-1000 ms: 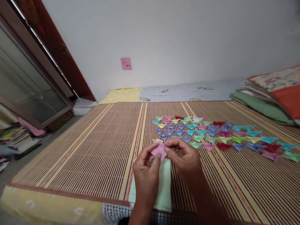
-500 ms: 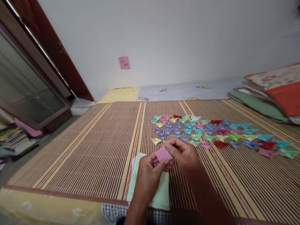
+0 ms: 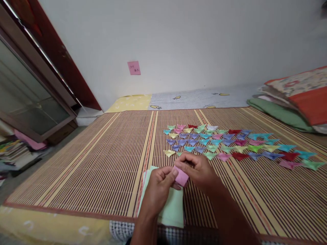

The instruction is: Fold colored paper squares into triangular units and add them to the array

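A small folded piece of pink paper [image 3: 181, 176] is held between both hands near the lower middle. My left hand [image 3: 160, 187] pinches its left edge between thumb and fingers. From the upper right, my right hand [image 3: 198, 170] grips the top edge, fingers bent. Under my left hand lies a stack of pale green sheets [image 3: 173, 209], partly hidden, with a pink edge showing. Beyond and to the right, rows of several small folded paper shapes [image 3: 240, 148] in many colours rest on the striped mat [image 3: 102, 163].
Folded cloths and a green cushion [image 3: 278, 114] lie at the right. A pink note [image 3: 134, 68] is on the white wall. At the left are a glass-panelled door [image 3: 33, 92] and piled books [image 3: 16, 151].
The pink paper has turned and shifted slightly right and down. My left thumb now presses its upper left edge, and my right fingers have moved left along the top.
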Tool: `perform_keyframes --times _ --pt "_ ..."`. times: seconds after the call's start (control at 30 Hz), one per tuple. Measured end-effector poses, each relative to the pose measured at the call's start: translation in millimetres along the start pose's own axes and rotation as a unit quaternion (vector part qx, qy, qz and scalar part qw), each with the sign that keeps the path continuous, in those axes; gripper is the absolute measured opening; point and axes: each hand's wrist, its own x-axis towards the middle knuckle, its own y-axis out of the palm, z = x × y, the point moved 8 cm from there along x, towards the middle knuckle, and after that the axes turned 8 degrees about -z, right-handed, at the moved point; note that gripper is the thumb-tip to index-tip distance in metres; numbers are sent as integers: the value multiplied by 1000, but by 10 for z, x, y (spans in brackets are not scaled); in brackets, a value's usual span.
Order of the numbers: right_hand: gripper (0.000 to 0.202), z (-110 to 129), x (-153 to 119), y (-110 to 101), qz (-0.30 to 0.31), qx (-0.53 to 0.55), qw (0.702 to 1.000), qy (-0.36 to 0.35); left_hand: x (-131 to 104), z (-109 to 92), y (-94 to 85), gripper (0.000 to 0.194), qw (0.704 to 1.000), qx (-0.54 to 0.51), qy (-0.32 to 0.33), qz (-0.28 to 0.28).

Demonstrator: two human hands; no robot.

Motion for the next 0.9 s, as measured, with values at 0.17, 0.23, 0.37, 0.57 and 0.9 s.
perform_keyframes --times 0.17,0.23,0.37,0.57,0.9 --pt "19 -153 15 -31 -10 44 998 46 30 3 -127 36 996 -23 17 -80" --pt "21 -160 23 -36 -1 59 997 42 29 4 -172 34 993 -34 20 -109" --pt "20 -64 22 -37 -3 59 998 17 33 40 -171 33 990 -72 5 -119" --pt "20 196 -18 -52 -42 -74 992 -90 45 61 -207 32 986 -93 -4 -138" --pt "17 143 -19 41 -51 -47 996 -62 -16 -87 -67 23 991 11 43 -124"
